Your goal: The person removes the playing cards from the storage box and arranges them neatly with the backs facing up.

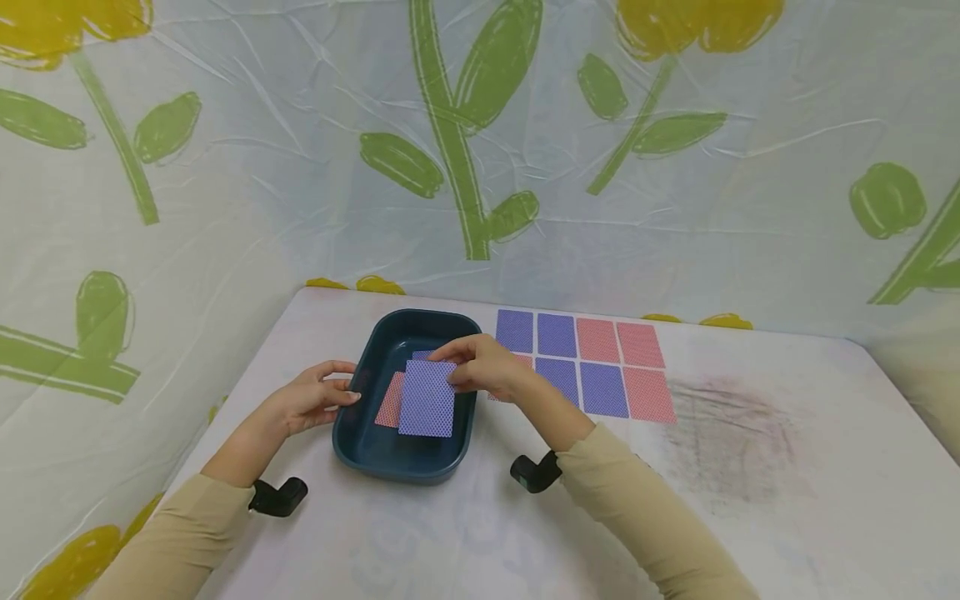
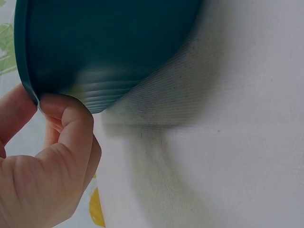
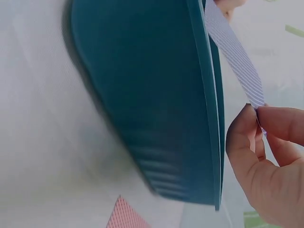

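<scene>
My right hand (image 1: 483,365) pinches a blue-backed playing card (image 1: 426,400) by its upper right corner, over the dark teal basin (image 1: 375,462). In the right wrist view that card (image 3: 235,52) is seen nearly edge-on above the rim, between thumb and fingers. Beneath it inside the basin lie a red-backed card (image 1: 387,404) and another blue-backed card (image 1: 420,355), both partly covered. At the basin's left side my left hand (image 1: 315,400) grips the rim; the left wrist view shows thumb and fingers (image 2: 71,116) pinching the wall.
To the right of the basin, blue-backed cards (image 1: 557,335) and red-backed cards (image 1: 641,344) lie face down in two rows on the white-covered table (image 1: 525,550). One red card in the near row is mostly behind my right hand. A flowered cloth (image 1: 315,200) hangs behind.
</scene>
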### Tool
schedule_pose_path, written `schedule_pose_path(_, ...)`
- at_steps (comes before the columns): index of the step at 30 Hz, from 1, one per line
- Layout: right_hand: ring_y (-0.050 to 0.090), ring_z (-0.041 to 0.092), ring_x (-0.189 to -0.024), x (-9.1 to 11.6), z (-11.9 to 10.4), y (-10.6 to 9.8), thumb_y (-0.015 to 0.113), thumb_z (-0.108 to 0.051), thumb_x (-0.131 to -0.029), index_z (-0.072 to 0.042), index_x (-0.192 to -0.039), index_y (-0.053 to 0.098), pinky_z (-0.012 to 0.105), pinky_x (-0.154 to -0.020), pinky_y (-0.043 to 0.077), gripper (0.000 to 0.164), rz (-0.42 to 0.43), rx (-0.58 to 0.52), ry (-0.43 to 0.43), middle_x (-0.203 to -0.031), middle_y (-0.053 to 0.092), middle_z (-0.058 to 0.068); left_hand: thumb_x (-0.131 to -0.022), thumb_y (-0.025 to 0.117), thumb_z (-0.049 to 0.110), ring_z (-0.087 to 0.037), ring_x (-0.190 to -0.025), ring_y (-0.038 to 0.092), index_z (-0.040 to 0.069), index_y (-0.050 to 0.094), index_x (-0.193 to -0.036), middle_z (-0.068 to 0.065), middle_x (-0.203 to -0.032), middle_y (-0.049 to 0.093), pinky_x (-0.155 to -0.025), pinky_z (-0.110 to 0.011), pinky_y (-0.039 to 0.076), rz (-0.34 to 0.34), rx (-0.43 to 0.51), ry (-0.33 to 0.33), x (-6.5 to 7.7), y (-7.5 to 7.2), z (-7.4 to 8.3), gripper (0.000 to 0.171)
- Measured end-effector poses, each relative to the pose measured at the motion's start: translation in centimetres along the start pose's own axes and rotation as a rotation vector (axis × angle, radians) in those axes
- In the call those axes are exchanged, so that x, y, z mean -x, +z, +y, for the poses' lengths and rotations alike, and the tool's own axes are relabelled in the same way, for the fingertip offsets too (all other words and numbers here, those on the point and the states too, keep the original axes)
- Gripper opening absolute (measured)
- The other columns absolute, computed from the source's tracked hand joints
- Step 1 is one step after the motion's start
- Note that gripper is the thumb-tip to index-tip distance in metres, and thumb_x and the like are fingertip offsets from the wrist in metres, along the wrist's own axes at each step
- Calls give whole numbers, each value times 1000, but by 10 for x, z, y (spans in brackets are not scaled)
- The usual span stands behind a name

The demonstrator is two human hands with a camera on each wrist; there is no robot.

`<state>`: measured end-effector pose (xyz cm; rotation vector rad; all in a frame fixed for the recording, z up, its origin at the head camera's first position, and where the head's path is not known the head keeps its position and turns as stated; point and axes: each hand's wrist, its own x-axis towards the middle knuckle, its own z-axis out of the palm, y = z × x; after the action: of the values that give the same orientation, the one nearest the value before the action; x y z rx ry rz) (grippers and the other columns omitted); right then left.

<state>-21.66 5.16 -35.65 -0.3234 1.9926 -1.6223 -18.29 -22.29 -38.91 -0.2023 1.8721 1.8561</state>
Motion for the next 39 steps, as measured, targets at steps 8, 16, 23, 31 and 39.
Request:
schedule_pose_path(8,54,19,-82,10,4,-20,56,10,-82,4,-118,60,31,-75,52,37,-2,20,-14,-96,56,11,-85,61,-3,-12,-78,60,-2,29,-135,-4,-94,54,-69,-26,50,-9,4,6,0,0,0,60)
schedule_pose_path(16,55,20,-87,21,9,-37,54,11,-82,11,-120,55,28,-75,51,38,4,-48,-7,-100,56,12,-86,59,-3,-12,-78,59,-2,30,-135,-5,-95,53,-69,-25,50,2,-16,-2,-1,-1,-2,56)
schedule_pose_path(23,55,21,-89,30,13,-51,54,10,-83,10,-121,54,29,-77,51,38,17,-61,11,-103,56,12,-86,59,-3,-12,-78,59,-2,30,-135,-5,-94,52,-69,-25,50,12,-28,-10,-1,0,-1,57)
schedule_pose_path(31,53,24,-93,39,24,-64,56,9,-84,9,-124,53,33,-81,51,40,39,-48,28,-118,53,18,-87,59,-3,-12,-79,58,-2,29,-135,-5,-94,52,-69,-26,50,-5,-10,-3,0,1,0,57)
schedule_pose_path(39,54,20,-86,46,36,-75,54,10,-85,11,-129,46,26,-72,51,45,20,-82,58,-112,55,17,-87,59,-2,-13,-82,58,-1,29,-136,-6,-97,52,-72,-26,50,1,-23,-13,0,0,0,57)
